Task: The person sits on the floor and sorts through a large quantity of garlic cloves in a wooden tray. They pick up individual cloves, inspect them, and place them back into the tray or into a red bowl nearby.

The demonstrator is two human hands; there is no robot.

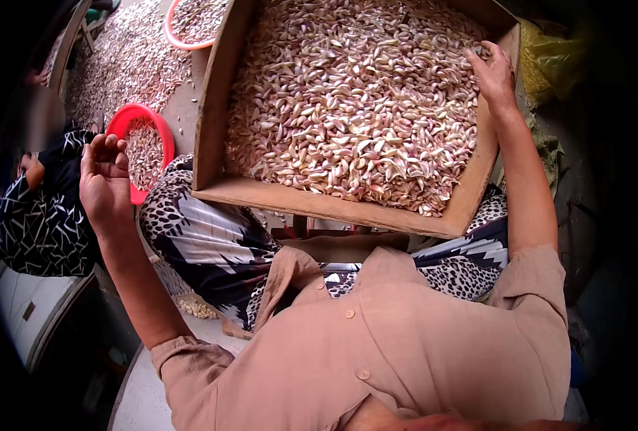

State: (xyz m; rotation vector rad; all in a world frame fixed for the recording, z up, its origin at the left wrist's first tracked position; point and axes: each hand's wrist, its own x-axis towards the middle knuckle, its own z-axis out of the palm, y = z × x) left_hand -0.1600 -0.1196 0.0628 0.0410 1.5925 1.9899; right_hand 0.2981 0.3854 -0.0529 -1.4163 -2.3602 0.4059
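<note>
A wide wooden tray (311, 205) heaped with pinkish-white garlic cloves (355, 108) rests over my lap, tipped slightly askew. My right hand (493, 75) grips its upper right side, fingertips at the cloves inside the rim. My left hand (105, 176) is off the tray, raised palm up just left of it beside a red plastic basin (168, 144) holding more cloves. Its fingers are loosely curled and slightly apart, with nothing visible in the palm.
Loose cloves (125, 50) cover the floor at the upper left, near a second basin (178, 41). A co-worker in patterned dark clothing (42, 223) sits at my left. A yellow sack (549, 57) lies beyond the tray's right side.
</note>
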